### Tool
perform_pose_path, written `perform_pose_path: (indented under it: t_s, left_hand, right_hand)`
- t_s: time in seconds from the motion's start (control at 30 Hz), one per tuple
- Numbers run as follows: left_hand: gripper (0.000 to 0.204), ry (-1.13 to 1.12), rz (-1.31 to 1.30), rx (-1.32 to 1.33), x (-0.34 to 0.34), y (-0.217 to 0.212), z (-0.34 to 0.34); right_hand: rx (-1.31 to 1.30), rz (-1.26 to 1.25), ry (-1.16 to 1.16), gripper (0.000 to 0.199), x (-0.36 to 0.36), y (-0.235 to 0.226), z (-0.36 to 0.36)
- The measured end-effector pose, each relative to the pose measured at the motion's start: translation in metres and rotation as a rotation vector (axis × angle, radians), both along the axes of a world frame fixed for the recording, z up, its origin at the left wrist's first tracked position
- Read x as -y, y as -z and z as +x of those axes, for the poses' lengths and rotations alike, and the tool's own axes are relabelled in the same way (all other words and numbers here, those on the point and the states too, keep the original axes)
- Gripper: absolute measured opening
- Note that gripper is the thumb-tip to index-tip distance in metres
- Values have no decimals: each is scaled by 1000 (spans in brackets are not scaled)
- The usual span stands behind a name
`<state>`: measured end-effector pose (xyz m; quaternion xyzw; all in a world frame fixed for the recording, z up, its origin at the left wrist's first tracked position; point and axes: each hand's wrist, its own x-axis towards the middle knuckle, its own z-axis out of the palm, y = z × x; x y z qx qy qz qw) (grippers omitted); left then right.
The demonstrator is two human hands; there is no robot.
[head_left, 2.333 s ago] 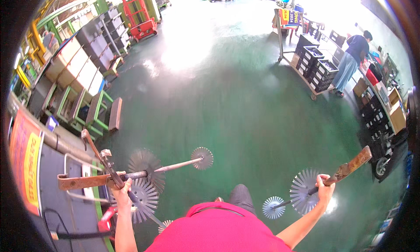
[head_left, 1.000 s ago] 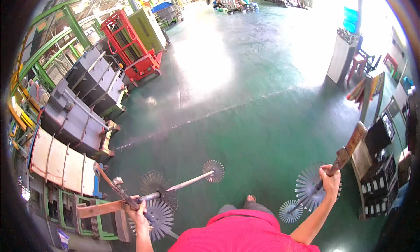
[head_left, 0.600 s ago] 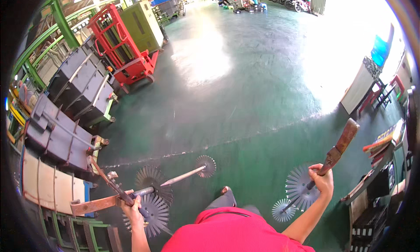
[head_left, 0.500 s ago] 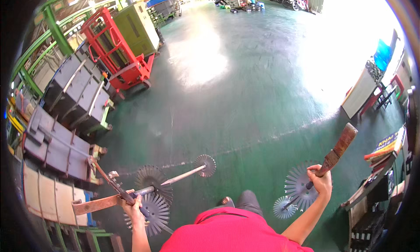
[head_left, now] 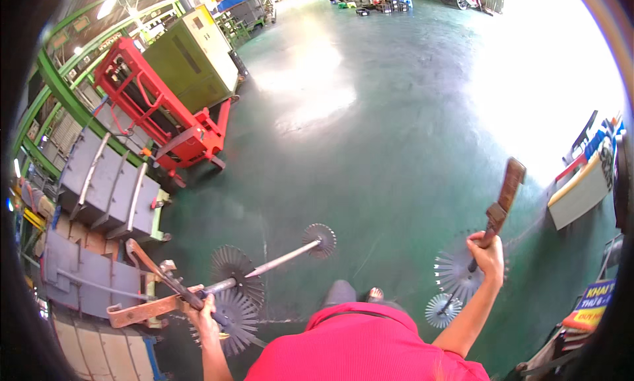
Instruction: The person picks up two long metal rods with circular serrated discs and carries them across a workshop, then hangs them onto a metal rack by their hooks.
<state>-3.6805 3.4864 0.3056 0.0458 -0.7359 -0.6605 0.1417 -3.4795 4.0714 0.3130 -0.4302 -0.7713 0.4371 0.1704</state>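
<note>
My left hand point(head_left: 206, 320) is closed round a dark bar of a metal tool with rusty flat arms point(head_left: 146, 311). By that hand hang slotted metal discs, a grey one point(head_left: 235, 320) and a darker one point(head_left: 236, 270). A pale rod point(head_left: 285, 257) reaches ahead to a smaller slotted disc point(head_left: 319, 241). My right hand point(head_left: 487, 254) grips a second metal tool with a rusty flat arm point(head_left: 508, 190) pointing up. Below it are a large slotted disc point(head_left: 456, 275) and a smaller one point(head_left: 443, 310). How the discs join the tools is partly hidden.
Along the left stand a red lift stacker point(head_left: 165, 110), a green cabinet point(head_left: 191, 60) and grey wheeled carts point(head_left: 99, 183). To the right are a pale box point(head_left: 580, 192) and a sign point(head_left: 594, 302). People sit far ahead, near parked motorbikes. Green floor point(head_left: 356, 169) stretches ahead.
I have walked forward: the stacker, carts and floor line have shifted toward me. My feet have changed position. Both hands keep their hold, and the tools and discs travel along with me.
</note>
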Motion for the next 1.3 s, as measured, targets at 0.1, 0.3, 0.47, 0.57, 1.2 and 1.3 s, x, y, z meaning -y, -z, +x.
perform_pose_path:
  t_s: [0.1,0.3,0.47,0.57,1.2,1.3]
  left_hand:
    - [40,44,10,2,-52,8,-105]
    - [37,6,35,-19,-213,33,-330]
    - [33,3,32,58,-317,50,-523]
    - [32,17,36,21,-377,55,-637]
    - [32,-58,40,12,-668,114,-1280]
    - [31,-49,-13,3,-707,117,-1401]
  right_hand:
    - [40,-9,-91,8,-60,-23,-124]
    - [-15,-99,-55,7,-186,11,-316]
    - [-27,-99,25,8,-289,18,-463]
    - [-88,-89,72,7,-345,24,-562]
    - [92,-6,51,16,-655,94,-1302]
    - [12,-60,93,10,-689,99,-1395]
